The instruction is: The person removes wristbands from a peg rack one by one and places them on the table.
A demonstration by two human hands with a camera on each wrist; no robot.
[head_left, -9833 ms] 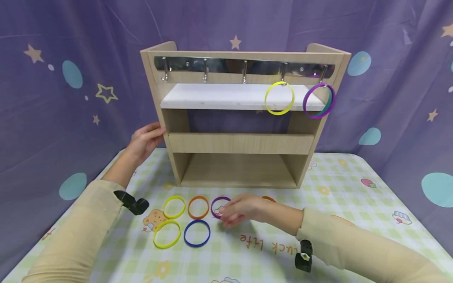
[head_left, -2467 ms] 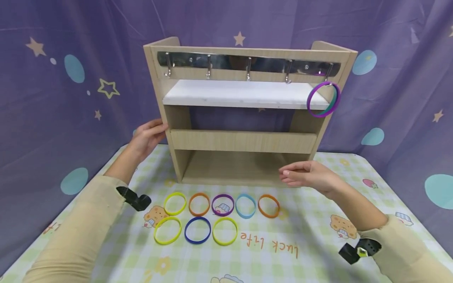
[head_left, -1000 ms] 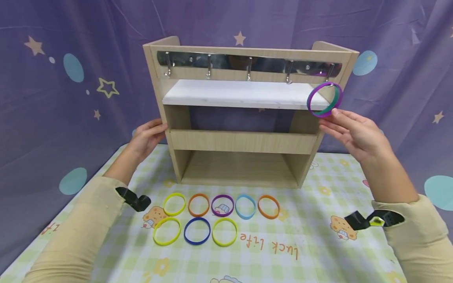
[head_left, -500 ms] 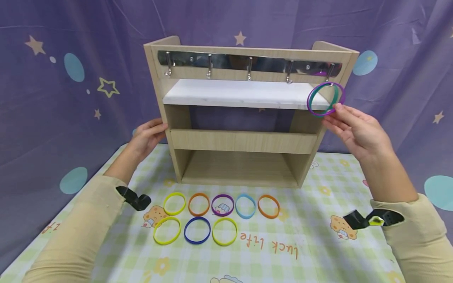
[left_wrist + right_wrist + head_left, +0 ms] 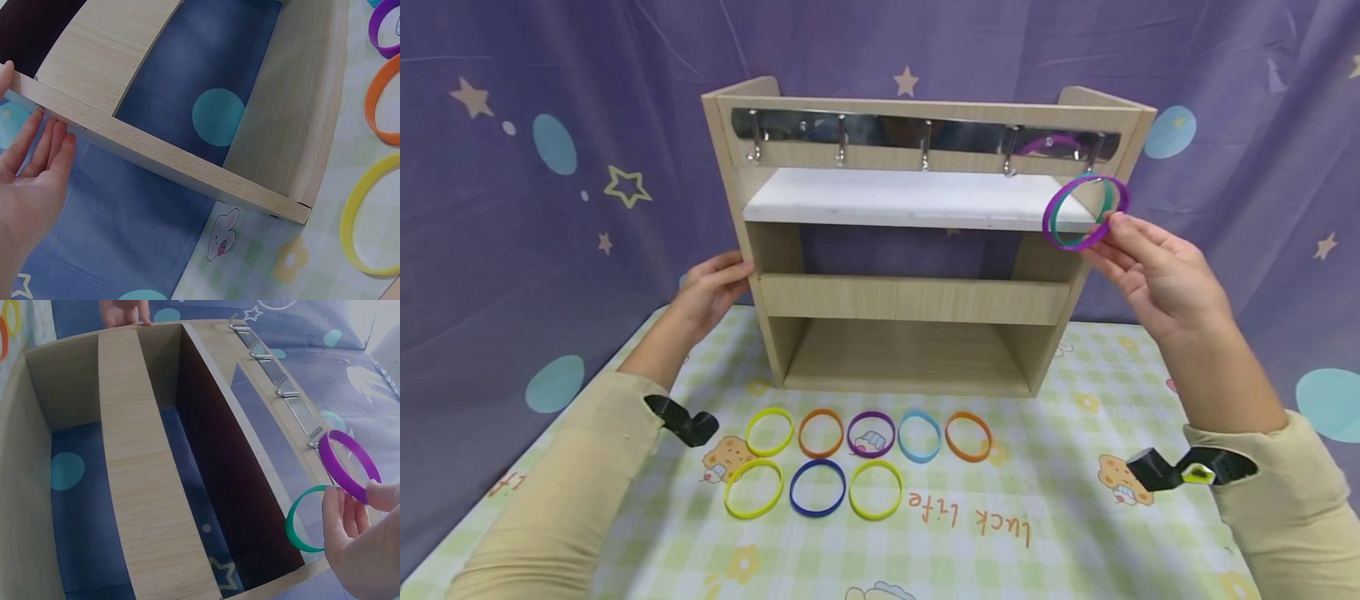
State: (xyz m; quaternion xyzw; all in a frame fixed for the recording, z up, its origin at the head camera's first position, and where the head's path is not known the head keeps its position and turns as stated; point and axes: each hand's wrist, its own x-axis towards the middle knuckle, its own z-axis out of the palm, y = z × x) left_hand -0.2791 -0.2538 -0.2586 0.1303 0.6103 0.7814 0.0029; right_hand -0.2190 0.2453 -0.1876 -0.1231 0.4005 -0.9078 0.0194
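Observation:
My right hand (image 5: 1165, 275) pinches a purple wristband (image 5: 1051, 227) between thumb and fingers, in front of the rightmost hook. A green wristband (image 5: 1062, 218) hangs behind it at that hook. In the right wrist view the purple wristband (image 5: 330, 464) is spread apart from the green wristband (image 5: 294, 525), which lies behind my fingers. My left hand (image 5: 703, 292) rests on the left side panel of a wooden shelf unit (image 5: 917, 298). The left wrist view shows my left hand's fingers (image 5: 56, 147) nearly straight against the panel's outer face, the thumb at its front edge.
A metal hook rail (image 5: 880, 129) crosses the unit's top above a white shelf (image 5: 880, 200). On the checked tablecloth (image 5: 970, 533) lie two rows of wristbands, among them a blue wristband (image 5: 793, 498), a light blue wristband (image 5: 902, 442) and an orange wristband (image 5: 949, 437).
The yellow wristband from the fourth hook now lies in the front row. My right hand has risen from the table to the rightmost hook and drawn the purple wristband forward. My left hand stays put.

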